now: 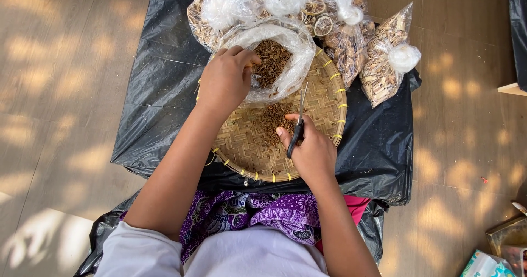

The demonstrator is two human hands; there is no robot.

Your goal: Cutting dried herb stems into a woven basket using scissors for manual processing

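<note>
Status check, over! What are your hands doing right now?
Left hand reaching into open plastic bag of dried brown bits. Right hand gripping scissors, blades shut, over woven tray. Nothing blocking.

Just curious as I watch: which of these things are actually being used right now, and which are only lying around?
In use: left hand in the open plastic bag of dried bits, right hand holding scissors, woven tray.
Lying about: tied bags, black sheet, packet.

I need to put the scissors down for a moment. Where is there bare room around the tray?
Bare black plastic sheet lies left of the woven tray, and a narrower strip lies to its right, below the tied bags. The tray's near part, by the right hand with the scissors, is bare. The far edge is crowded with bags, and the left hand is at the open bag.
</note>
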